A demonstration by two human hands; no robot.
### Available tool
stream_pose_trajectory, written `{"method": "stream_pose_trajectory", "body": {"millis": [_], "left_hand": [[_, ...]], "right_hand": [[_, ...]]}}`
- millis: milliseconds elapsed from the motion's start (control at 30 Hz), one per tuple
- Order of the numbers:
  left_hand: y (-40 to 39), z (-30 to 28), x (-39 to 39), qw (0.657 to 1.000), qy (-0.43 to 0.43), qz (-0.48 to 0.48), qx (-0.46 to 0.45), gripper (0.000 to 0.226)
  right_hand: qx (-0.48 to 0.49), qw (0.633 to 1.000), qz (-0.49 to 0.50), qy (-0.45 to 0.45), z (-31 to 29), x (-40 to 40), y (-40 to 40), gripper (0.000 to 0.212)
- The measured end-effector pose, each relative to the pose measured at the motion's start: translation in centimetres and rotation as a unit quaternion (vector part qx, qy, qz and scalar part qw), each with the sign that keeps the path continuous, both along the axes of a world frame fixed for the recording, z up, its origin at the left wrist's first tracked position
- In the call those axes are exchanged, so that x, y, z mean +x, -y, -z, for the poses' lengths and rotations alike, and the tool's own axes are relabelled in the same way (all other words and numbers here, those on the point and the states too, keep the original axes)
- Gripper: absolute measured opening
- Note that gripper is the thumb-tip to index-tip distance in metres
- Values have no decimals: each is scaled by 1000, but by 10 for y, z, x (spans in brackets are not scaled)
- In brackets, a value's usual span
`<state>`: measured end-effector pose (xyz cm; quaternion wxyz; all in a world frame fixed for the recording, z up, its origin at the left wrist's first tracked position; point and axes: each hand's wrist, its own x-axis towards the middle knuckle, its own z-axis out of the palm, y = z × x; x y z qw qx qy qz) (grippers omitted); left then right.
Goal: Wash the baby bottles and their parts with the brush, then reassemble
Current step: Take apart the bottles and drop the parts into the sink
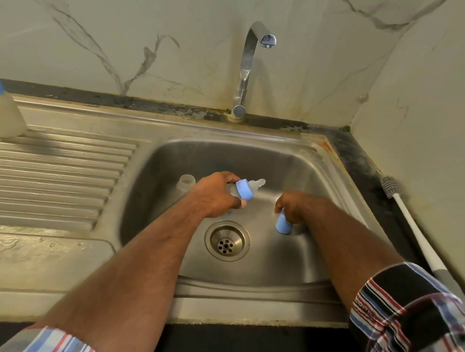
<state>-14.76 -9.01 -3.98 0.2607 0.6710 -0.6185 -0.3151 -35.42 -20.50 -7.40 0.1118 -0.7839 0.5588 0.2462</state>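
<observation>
Leftmost, a capped baby bottle [0, 113] with a blue top stands on the draining board of the steel sink [171, 153], well apart from both hands. Inside the basin a clear cap [186, 182] rests just left of the left hand [215, 197], whose fingers are curled round a small bottle with a blue collar and teat [245, 189]; its long axis lies nearly level, teat pointing right. Further right, the right hand [293, 207] grips a blue part [283, 224] that points down toward the basin floor. Beyond the basin's right rim, the bottle brush [416, 230] lies on the bench along the wall, bristle head away from the person. It lies nearer the right hand, which would have to let go of its part first.
</observation>
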Motion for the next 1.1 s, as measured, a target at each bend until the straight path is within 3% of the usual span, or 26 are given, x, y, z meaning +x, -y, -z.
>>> {"method": "stream_pose_trajectory", "body": {"millis": [100,200,267,333,467,700,933,1100], "left_hand": [[1,2,0,1000,3,-2,-3,55],[2,2,1,1000,4,-5,0,56],[1,2,1,1000,6,-5,0,58],[2,2,1,1000,8,-7,3,62],[1,-2,-2,1000,26,-9,6,61],[1,-8,2,999,27,-29,-2,52],[1,-11,2,999,14,-29,21,32],[-2,-12,4,999,-17,-20,34,35]], "right_hand": [[-5,998,31,46,-6,0,-2,69],[-24,981,85,174,-35,6,-1,57],[5,921,163,353,-59,12,-7,35],[89,857,197,468,-81,21,-23,39],[167,895,156,383,-88,39,-43,62],[154,863,123,466,-80,45,-42,30],[140,855,84,492,-75,37,-45,36],[105,863,32,493,-75,32,-50,42]]}}
